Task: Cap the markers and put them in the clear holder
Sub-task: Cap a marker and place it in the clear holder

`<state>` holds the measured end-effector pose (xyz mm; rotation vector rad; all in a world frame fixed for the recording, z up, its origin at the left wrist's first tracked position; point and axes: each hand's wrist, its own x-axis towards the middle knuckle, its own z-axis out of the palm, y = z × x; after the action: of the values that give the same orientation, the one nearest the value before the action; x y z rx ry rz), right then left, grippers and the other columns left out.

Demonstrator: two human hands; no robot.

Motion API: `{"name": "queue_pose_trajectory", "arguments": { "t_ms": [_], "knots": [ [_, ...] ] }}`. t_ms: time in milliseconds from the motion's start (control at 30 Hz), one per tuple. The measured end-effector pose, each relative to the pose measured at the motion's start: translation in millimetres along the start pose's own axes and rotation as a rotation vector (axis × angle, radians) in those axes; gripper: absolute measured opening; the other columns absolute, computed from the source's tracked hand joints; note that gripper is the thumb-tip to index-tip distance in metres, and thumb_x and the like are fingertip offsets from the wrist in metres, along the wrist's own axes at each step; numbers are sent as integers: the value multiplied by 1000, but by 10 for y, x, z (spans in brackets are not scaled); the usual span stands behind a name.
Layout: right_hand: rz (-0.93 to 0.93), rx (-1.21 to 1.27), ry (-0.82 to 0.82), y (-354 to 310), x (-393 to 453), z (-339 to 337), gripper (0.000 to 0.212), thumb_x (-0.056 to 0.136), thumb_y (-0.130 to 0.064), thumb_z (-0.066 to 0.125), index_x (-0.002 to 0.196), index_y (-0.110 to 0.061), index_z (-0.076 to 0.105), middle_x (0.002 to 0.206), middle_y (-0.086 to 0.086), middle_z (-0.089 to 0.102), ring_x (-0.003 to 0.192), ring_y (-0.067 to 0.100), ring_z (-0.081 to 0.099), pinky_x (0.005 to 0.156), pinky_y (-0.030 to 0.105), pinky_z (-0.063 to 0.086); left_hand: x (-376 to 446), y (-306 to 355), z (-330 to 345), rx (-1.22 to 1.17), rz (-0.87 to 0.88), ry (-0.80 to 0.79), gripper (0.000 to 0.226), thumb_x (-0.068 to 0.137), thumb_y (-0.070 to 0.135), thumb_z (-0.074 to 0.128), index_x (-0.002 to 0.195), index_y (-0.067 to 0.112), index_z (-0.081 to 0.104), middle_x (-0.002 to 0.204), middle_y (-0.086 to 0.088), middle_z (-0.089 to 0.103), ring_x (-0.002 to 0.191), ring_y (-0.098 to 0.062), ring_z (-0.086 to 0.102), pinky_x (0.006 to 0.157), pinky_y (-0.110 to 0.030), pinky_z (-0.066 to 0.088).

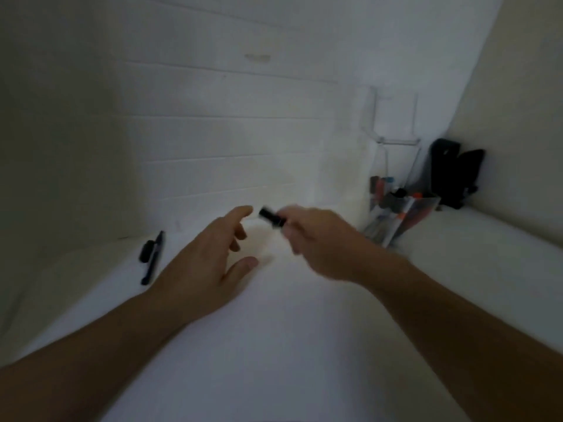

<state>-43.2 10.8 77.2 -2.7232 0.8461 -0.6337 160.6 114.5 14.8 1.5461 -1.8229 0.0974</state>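
My right hand (316, 242) is closed around a black marker (272, 218), whose dark end sticks out to the left; the hand is blurred by motion. Just left of it, my left hand (210, 260) hovers over the white surface with fingers spread and nothing in it. A dark marker (154, 258) lies on the surface at the far left, with a loose black cap (145, 251) right beside it. The clear holder (399, 208) stands at the right against the wall and holds several markers with red, orange and black ends.
A white cloth-covered surface (274, 345) runs under both arms. Behind it rises a white brick wall (228, 132). A black object (454, 175) leans in the right corner behind the holder.
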Motion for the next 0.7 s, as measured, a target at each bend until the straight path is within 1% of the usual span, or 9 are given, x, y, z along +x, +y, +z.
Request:
{"name": "queue_pose_trajectory", "arguments": {
  "t_ms": [67, 167, 233, 333, 400, 500, 567, 633, 700],
  "knots": [
    [78, 135, 281, 54, -68, -421, 8, 103, -29, 50, 106, -34, 55, 75, -6, 62, 59, 11, 58, 55, 31, 47, -50, 40, 12, 57, 98, -24, 66, 93, 46, 56, 150, 37, 24, 119, 15, 48, 99, 3, 51, 82, -18, 45],
    [123, 313, 778, 170, -250, -1046, 10, 101, -18, 55, 106, -27, 53, 66, -8, 59, 47, 0, 56, 49, 17, 46, -78, 70, 65, 158, 247, -109, 48, 98, 47, 50, 143, 31, 44, 125, 10, 51, 107, -5, 52, 85, -19, 45],
    [141, 119, 917, 275, -343, -1332, 9, 100, -15, 56, 108, -20, 56, 78, -8, 61, 58, -15, 57, 56, 2, 38, -67, 41, 82, 183, 289, -132, 36, 99, 43, 53, 132, 29, 57, 122, 8, 52, 104, -8, 53, 82, -17, 43],
    [269, -111, 777, 587, -379, -1416, 9, 98, -16, 60, 106, -11, 61, 79, -7, 58, 66, -23, 54, 59, -1, 36, -67, -5, 89, 180, 284, -138, 27, 97, 38, 55, 121, 29, 63, 118, 10, 53, 101, -8, 53, 81, -17, 42],
    [326, -142, 627, 774, -358, -1280, 20, 97, -19, 64, 115, -15, 57, 81, -6, 61, 74, -4, 65, 61, 4, 40, -78, -3, 97, 188, 295, -139, 25, 96, 36, 56, 119, 29, 64, 115, 10, 55, 99, -8, 54, 79, -21, 47],
    [354, -244, 557, 1014, -303, -1093, 51, 97, -21, 65, 138, -27, 36, 92, -1, 63, 73, 20, 65, 64, 31, 56, -77, 7, 99, 186, 284, -126, 28, 95, 36, 53, 120, 29, 63, 111, 13, 59, 100, -8, 56, 81, -25, 50],
    [382, -342, 534, 1129, -274, -1035, 45, 100, -22, 61, 137, -27, 36, 88, 2, 66, 66, 21, 64, 60, 34, 55, -84, 1, 98, 180, 252, -112, 29, 94, 38, 50, 119, 32, 63, 105, 17, 59, 97, -5, 56, 81, -25, 50],
    [409, -460, 405, 1217, -266, -1005, 29, 103, -23, 51, 131, -28, 46, 94, 4, 70, 67, 17, 62, 62, 30, 54, -98, -9, 97, 171, 229, -126, 28, 94, 40, 47, 117, 36, 62, 97, 21, 58, 91, -2, 55, 77, -24, 50],
    [436, -573, 276, 1255, -280, -971, 32, 102, -16, 49, 132, -24, 56, 110, 4, 71, 82, 18, 63, 84, 34, 54, -104, -25, 97, 166, 214, -137, 25, 95, 41, 47, 115, 39, 61, 92, 21, 57, 85, 1, 55, 73, -24, 52]
  ]
}}
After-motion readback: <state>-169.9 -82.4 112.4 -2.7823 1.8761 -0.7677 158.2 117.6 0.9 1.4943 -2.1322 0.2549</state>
